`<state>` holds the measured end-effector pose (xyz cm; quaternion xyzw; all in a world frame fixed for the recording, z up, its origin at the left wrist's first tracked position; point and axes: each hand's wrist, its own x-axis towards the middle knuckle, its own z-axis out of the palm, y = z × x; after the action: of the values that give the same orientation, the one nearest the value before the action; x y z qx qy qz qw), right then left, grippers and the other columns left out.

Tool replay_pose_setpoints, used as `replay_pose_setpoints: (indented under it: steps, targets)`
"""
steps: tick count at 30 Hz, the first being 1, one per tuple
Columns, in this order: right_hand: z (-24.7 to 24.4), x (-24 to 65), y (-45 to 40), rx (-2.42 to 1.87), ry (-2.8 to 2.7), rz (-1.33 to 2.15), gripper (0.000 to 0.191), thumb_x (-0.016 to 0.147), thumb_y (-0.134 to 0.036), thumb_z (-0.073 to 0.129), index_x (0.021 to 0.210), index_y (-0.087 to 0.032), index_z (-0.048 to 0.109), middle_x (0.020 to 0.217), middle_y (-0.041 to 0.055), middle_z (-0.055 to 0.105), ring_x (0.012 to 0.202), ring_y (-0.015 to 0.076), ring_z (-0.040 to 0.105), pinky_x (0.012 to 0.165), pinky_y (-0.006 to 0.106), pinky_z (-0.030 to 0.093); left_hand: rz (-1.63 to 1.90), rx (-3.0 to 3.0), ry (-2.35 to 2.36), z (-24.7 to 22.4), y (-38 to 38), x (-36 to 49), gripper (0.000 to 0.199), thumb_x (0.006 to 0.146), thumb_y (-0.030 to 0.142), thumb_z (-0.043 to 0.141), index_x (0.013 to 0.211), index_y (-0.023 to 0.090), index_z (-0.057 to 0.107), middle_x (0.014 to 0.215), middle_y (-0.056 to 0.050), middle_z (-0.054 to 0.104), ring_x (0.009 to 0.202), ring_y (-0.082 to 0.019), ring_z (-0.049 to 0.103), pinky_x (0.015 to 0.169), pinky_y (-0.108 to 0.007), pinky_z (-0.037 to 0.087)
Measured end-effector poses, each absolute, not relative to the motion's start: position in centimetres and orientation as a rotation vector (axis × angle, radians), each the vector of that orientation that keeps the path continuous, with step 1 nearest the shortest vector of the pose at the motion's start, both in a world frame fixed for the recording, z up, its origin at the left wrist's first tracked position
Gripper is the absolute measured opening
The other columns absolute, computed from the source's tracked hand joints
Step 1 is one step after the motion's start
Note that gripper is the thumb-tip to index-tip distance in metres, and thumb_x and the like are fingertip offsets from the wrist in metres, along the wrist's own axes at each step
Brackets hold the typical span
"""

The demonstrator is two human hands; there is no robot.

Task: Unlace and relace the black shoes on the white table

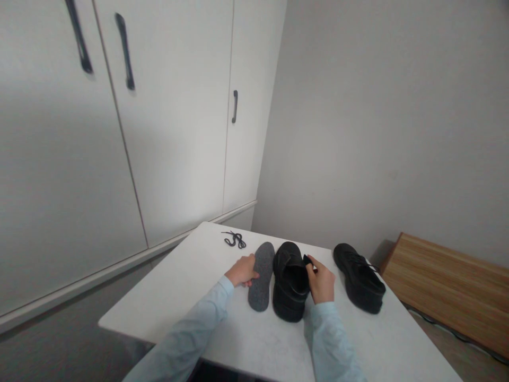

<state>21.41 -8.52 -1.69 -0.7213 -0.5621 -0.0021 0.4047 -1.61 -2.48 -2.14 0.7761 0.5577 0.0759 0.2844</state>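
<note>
A grey insole (261,278) is upright-oriented on the white table, and my left hand (242,270) pinches its left edge. Just right of it stands a black shoe (289,305) without laces, its opening facing me. My right hand (321,281) is at the shoe's right side, thumb and fingers closed on a small black piece (307,260), which may be part of the shoe's upper. Farther right rests a second black shoe (360,281) with laces in it. A loose black shoelace (235,240) lies near the table's back edge.
The white table (170,297) reaches back toward a grey wall. White cabinets (178,132) with dark handles stand at the left. A wooden-topped piece of furniture (449,286) is at the right, with a cable below it. Something dark shows at the table's front edge.
</note>
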Motion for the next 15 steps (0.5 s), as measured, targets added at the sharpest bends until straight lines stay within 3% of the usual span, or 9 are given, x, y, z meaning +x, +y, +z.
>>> replay_pose_setpoints:
  steps: [4,7,12,15]
  targets:
    - [-1.6,21.3,-8.6,-1.887,-1.403,-0.042,0.044,0.080,-0.031,0.037,0.108,-0.014,0.067,0.083,0.0117,0.073,0.070,0.0217,0.065,0.073,0.031,0.045,0.148,2.304,1.657,-1.9,-2.4,-1.5,0.035,0.072,0.041,0.063,0.094,0.014,0.060,0.095,-0.015,0.067,0.090,-0.028,0.065,0.073,-0.035,0.050]
    - [-1.3,21.1,-8.7,-1.929,-1.384,-0.054,0.042,0.080,-0.030,0.039,0.108,-0.016,0.067,0.081,0.0105,0.073,0.069,0.0216,0.065,0.072,0.031,0.044,0.156,2.332,1.737,-1.5,-1.8,-1.6,0.035,0.074,0.043,0.060,0.095,0.015,0.062,0.102,-0.018,0.064,0.100,-0.032,0.060,0.079,-0.040,0.047]
    - [-0.9,20.7,-9.0,-1.963,-1.354,-0.056,0.041,0.079,-0.030,0.040,0.108,-0.018,0.067,0.079,0.0092,0.072,0.070,0.0206,0.064,0.070,0.029,0.044,0.261,2.409,1.800,-1.4,0.3,-2.1,0.036,0.083,0.035,0.051,0.114,0.016,0.056,0.116,-0.018,0.056,0.114,-0.031,0.049,0.091,-0.042,0.041]
    - [-0.8,20.7,-9.0,-1.979,-1.350,-0.052,0.041,0.079,-0.030,0.041,0.109,-0.021,0.067,0.078,0.0081,0.072,0.069,0.0204,0.064,0.067,0.029,0.044,0.358,2.446,1.881,-2.6,1.6,-2.6,0.046,0.086,0.036,0.047,0.129,0.020,0.043,0.136,-0.018,0.039,0.127,-0.034,0.033,0.100,-0.053,0.028]
